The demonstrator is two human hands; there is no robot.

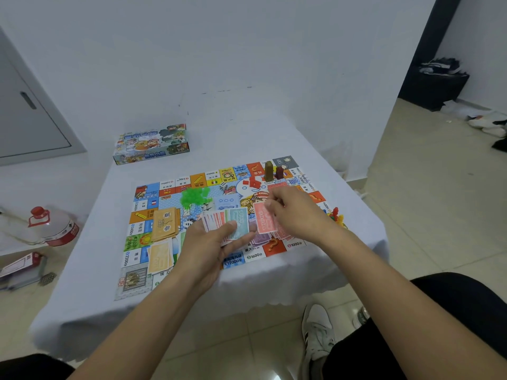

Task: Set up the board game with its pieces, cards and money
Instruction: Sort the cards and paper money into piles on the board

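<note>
**Money sort in progress over the board**

Table (274,138) under a white cloth, pushed against the far wall. Game board (175,187) lies flat on the near half, its near-left corner hanging past the table edge. Game box (151,144) sits closed at the far left of the table, apart from the board.

Left hand (211,242) over the near centre of the board: fingers curled under, thumb pressed on top, gripping a fanned stack of banknotes (227,220), with a blue 1000 note on top and red and pink edges showing to its left. Right hand (296,212) just right of it, fingers bent, pinching a red banknote (264,222) by its far edge; the note's near edge sits over a loose pile of pink notes (282,233) on the board.

On the board's left side: a tan card stack (164,224), and nearer, a pale yellow card stack (160,256).

Small stuff: green plastic houses (195,196) heaped left of centre, red pieces (253,183) far of centre, a white die (224,187) between them, two tall pawns (273,171) near the far-right corner, and mixed coloured tokens (337,216) at the right edge.

Off the table: a plastic jug (55,226) with a red cap on the floor at left.
</note>
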